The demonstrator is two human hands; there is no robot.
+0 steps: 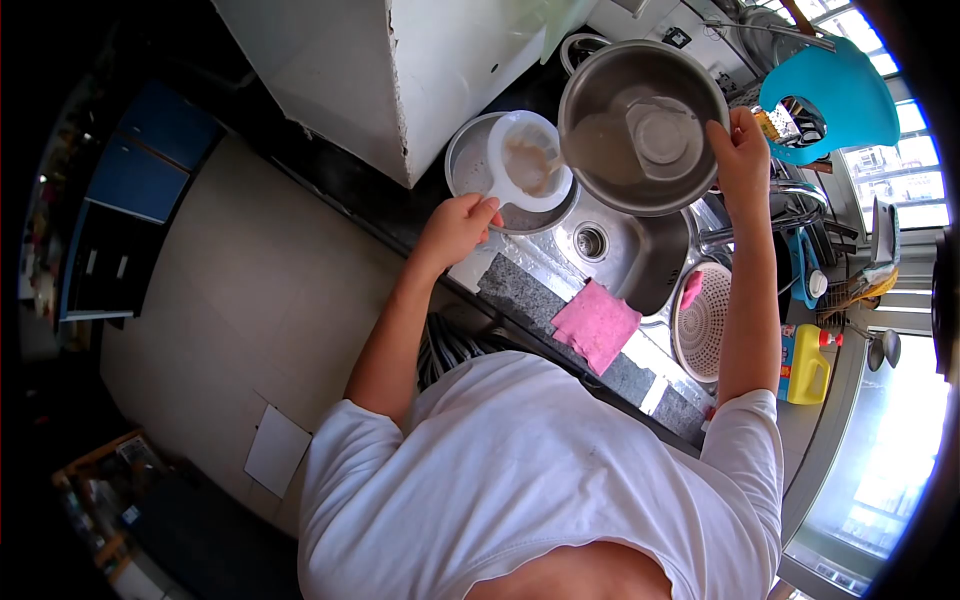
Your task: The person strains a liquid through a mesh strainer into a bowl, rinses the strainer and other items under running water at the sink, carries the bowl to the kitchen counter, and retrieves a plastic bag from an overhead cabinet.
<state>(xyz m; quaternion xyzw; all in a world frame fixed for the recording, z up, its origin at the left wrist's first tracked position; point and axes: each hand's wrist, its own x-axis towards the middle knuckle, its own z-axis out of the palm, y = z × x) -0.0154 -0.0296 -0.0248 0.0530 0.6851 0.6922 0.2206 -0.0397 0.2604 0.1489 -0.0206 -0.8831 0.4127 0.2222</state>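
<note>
My left hand [455, 232] grips the handle of a white plastic strainer [512, 190]. The strainer rests over or just above a metal bowl [463, 165] beside the sink; whether they touch, I cannot tell. Beige cloudy liquid shows inside the strainer. In my right hand [742, 160], fingers closed on the rim, is a larger metal basin [600, 85], tilted toward the strainer. Cloudy liquid [603, 150] lies along its left side, reaching the edge near the strainer. A pale round patch shows at its bottom; its nature is unclear.
Below the basin is a steel sink [655, 265] with a faucet [722, 237]. A pink cloth [597, 325] lies on the counter edge, beside a white colander [708, 320]. Farther right stands a yellow bottle [805, 368]. A teal basin [862, 95] is at upper right.
</note>
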